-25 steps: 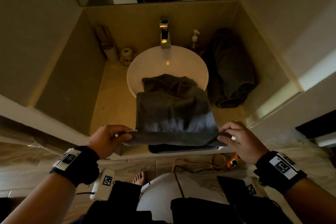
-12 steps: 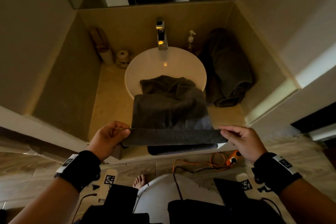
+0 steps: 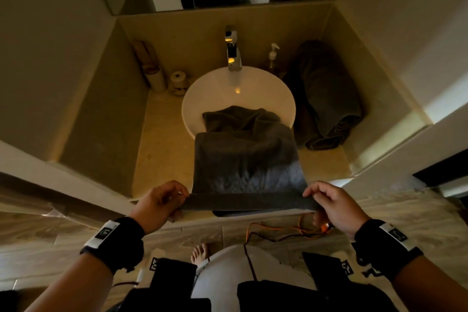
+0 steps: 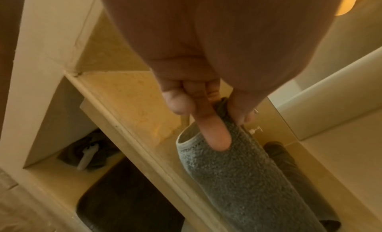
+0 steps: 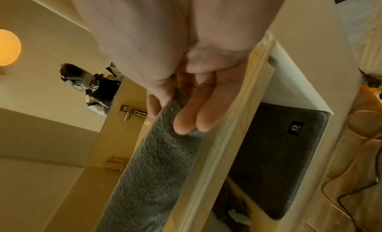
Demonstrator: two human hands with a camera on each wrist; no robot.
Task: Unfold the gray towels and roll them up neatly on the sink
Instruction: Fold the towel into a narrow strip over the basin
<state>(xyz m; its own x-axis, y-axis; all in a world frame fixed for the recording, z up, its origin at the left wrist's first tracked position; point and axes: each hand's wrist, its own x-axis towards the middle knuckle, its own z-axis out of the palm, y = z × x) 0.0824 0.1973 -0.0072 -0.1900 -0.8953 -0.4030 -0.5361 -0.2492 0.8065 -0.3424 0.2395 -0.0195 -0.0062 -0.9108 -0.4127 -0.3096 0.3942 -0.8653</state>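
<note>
Our fingers (image 4: 215,134) and thumbs pinch the near edge of the dark gray terry towel (image 3: 247,170), one corner in each hand. Our left hand (image 3: 158,204) clamps the left corner, and the left wrist view shows the thumb on one face and a finger laid along the other, the hem folded round. Our right hand (image 3: 331,206) nips the right corner, with two fingers (image 5: 192,119) flat under the cloth and the thumb on top. Between them the edge is stretched taut and level in front of the counter's front lip. From there the towel runs away from us over the beige stone counter (image 3: 162,144) and its far end lies bunched in the round white basin (image 3: 215,86). A second dark gray towel, rolled up (image 3: 329,99), lies on the counter just right of the basin, beside a small pump bottle (image 3: 273,54).
</note>
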